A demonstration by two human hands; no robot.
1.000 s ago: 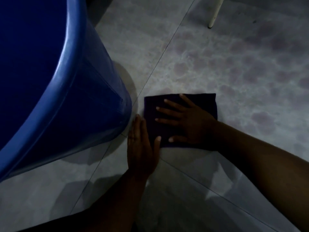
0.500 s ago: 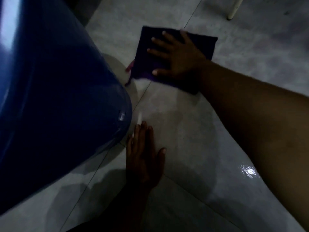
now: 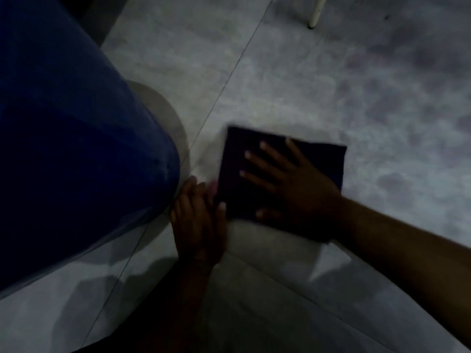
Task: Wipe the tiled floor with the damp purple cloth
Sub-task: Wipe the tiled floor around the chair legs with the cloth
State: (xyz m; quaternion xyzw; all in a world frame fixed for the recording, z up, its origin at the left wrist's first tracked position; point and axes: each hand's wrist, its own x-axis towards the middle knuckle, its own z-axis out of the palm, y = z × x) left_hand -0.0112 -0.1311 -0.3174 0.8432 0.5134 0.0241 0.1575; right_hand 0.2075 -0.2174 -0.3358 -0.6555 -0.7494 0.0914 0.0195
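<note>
Head view, dim and blurred. Right hand (image 3: 293, 197) flat, fingers spread, palm pressing folded purple cloth (image 3: 275, 171) onto tiled floor (image 3: 318, 85). Left hand (image 3: 198, 225) flat on floor, fingers together, just beside cloth's near-left corner, close to base of large blue barrel (image 3: 76, 149). White furniture leg (image 3: 314, 14) at top, well apart from cloth.

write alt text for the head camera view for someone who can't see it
A person's right hand presses flat, fingers spread, on a folded dark purple cloth lying on the pale grey tiled floor. The left hand rests flat on the floor beside the cloth, next to a large blue plastic barrel; a white furniture leg stands beyond.
</note>
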